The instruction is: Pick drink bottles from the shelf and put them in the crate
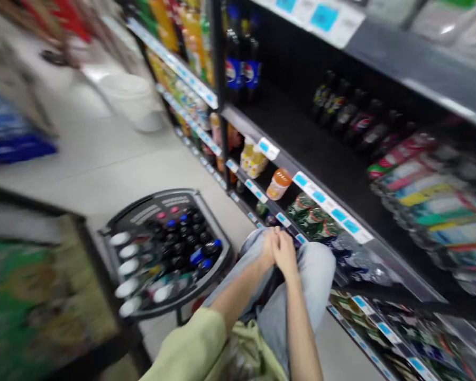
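Note:
I am crouched in a shop aisle with my knees in light blue jeans [313, 270] in front of me. My left hand [267, 247] and my right hand [286, 255] rest together between my knees, fingers pressed against each other, and I see nothing in them. The picture is smeared by motion. Just left of my knees stands a dark shopping basket [218, 222] full of bottles with black, blue and white caps [184, 241]. To the right runs a black shelf rack [329, 203] with blue price tags.
The rack holds cola bottles [244, 71], orange and yellow drinks [182, 26], an orange-capped bottle [280, 184] and coloured packets [432, 196]. A white bucket [133, 100] stands on the tiled floor farther down the aisle. A low display [35, 296] is at my left.

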A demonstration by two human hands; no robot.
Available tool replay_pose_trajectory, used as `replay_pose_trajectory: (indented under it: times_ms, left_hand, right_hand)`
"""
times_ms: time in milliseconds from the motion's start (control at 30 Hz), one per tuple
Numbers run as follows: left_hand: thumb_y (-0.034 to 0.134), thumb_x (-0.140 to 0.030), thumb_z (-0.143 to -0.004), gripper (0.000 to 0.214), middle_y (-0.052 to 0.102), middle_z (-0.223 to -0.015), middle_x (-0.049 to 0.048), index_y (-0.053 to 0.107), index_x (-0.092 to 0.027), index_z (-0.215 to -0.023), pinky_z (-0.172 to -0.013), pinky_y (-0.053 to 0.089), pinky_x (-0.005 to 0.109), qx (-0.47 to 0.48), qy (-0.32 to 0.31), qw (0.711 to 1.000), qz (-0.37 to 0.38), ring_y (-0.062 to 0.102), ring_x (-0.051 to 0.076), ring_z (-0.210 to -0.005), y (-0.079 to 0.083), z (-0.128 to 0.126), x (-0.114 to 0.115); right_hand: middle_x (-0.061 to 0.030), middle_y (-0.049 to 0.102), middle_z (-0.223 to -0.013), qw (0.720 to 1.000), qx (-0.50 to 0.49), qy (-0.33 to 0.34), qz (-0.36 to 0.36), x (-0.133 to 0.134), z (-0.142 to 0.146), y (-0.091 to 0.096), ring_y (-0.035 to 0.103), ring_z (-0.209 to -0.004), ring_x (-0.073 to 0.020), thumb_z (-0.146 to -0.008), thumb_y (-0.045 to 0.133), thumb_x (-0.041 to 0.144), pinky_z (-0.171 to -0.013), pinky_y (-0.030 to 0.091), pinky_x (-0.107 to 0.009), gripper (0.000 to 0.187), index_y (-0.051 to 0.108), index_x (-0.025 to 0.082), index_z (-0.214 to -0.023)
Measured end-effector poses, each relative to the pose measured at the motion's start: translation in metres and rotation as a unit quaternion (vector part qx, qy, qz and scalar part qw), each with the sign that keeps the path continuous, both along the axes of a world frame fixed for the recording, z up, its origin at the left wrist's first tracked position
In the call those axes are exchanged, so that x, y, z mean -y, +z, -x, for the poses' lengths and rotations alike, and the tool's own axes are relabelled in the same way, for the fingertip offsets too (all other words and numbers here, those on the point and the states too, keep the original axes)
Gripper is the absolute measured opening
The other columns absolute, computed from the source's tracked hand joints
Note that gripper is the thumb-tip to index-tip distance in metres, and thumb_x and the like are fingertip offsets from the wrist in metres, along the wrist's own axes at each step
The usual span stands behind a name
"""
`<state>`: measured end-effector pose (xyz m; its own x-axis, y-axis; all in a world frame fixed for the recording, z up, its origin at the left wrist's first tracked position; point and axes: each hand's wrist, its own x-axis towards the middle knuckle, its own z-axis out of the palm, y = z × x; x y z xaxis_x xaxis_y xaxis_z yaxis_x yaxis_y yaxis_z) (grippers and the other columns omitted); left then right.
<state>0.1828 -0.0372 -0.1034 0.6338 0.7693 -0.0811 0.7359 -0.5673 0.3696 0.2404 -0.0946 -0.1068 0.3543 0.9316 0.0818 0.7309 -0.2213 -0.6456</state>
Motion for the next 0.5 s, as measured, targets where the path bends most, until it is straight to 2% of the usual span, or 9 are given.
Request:
replay_pose_trajectory:
  times_ms: [100,167,233,367,500]
  left_hand:
    - [0.034,-0.001,-0.100,0.058,0.069,-0.146,0.0278,0.077,-0.009,-0.138,-0.108,0.063,0.050,-0.104,-0.044,0.994,0.002,0.067,0.035,-0.138,0.004,-0.009,0.009]
    - [0.023,-0.002,-0.099,0.066,0.064,-0.154,0.0276,0.080,-0.009,-0.131,-0.108,0.061,0.051,-0.147,-0.085,0.985,-0.006,0.063,0.035,-0.145,0.004,-0.013,0.014]
    - [0.020,-0.003,-0.099,0.068,0.059,-0.160,0.0277,0.083,-0.009,-0.123,-0.107,0.059,0.052,-0.169,-0.104,0.980,-0.010,0.059,0.036,-0.150,0.003,-0.015,0.018]
    - [0.019,-0.005,-0.102,0.069,0.056,-0.163,0.0294,0.082,-0.011,-0.131,-0.106,0.060,0.055,-0.177,-0.121,0.976,-0.035,0.058,0.039,-0.152,0.004,-0.015,0.022]
    - [0.020,-0.008,-0.103,0.068,0.057,-0.159,0.0340,0.078,-0.009,-0.139,-0.106,0.059,0.060,-0.151,-0.121,0.981,-0.019,0.058,0.043,-0.152,0.004,-0.015,0.018]
  right_hand:
    - [-0.0269,0.075,-0.144,1.000,0.009,0.004,-0.005,0.011,-0.012,-0.013,0.066,-0.139,-0.0360,-0.107,0.043,0.051,-0.125,0.050,-0.062,0.062,0.074,0.010,-0.141]
    - [-0.0272,0.074,-0.147,1.000,0.020,-0.005,-0.001,0.018,-0.019,-0.021,0.066,-0.141,-0.0383,-0.105,0.044,0.063,-0.126,0.049,-0.062,0.072,0.073,0.010,-0.144]
    - [-0.0280,0.072,-0.151,1.000,0.026,-0.003,0.004,0.024,-0.023,-0.025,0.065,-0.144,-0.0406,-0.104,0.043,0.070,-0.127,0.048,-0.063,0.080,0.071,0.009,-0.147]
    - [-0.0294,0.070,-0.153,1.000,0.027,-0.010,0.011,0.031,-0.024,-0.021,0.062,-0.149,-0.0421,-0.103,0.041,0.075,-0.128,0.046,-0.064,0.085,0.071,0.008,-0.147]
    - [-0.0278,0.070,-0.154,1.000,0.015,-0.019,0.008,0.029,-0.020,-0.016,0.061,-0.151,-0.0406,-0.103,0.041,0.075,-0.128,0.046,-0.064,0.082,0.073,0.011,-0.143]
